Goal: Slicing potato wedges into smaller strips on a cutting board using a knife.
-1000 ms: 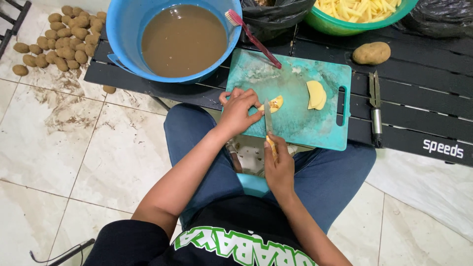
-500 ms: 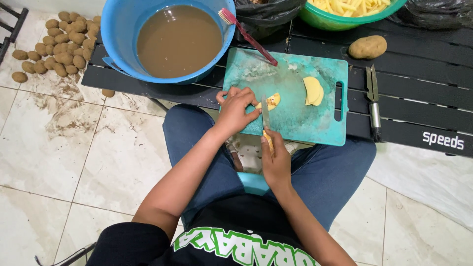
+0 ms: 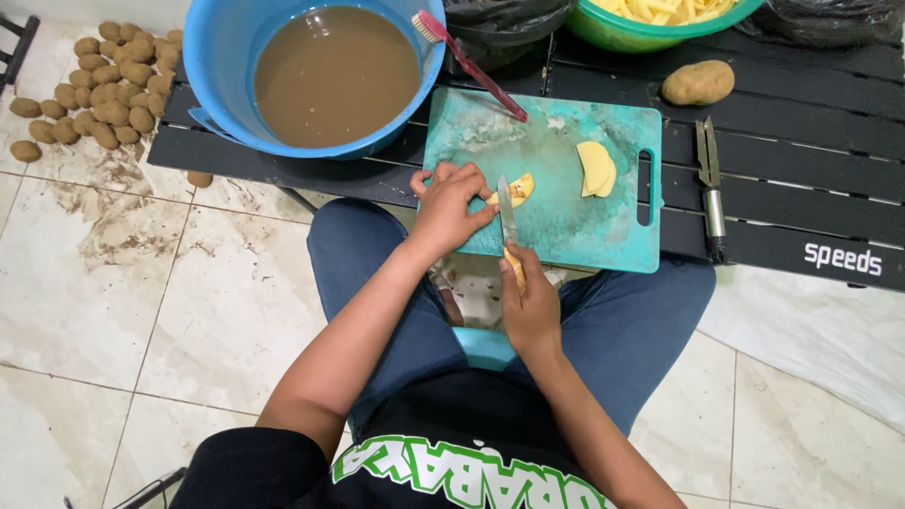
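A teal cutting board [image 3: 556,226] lies on the low black table [image 3: 801,188]. My left hand [image 3: 448,207] presses a small peeled potato piece [image 3: 519,188] down on the board. My right hand [image 3: 530,306] grips a knife [image 3: 509,221] by its yellow handle, with the blade set against the piece's left side. Two peeled potato slices [image 3: 596,168] rest further right on the board, near its handle slot.
A blue basin of brown water [image 3: 320,75] with a red toothbrush [image 3: 467,61] on its rim stands at the back left. A green bowl of cut potato sticks [image 3: 660,14], an unpeeled potato [image 3: 698,83] and a peeler [image 3: 712,193] lie to the right. Several potatoes [image 3: 94,85] lie piled on the floor.
The view shifted slightly. The knife and both hands hold nearly the same position at the potato piece; the blade has edged a little along it.
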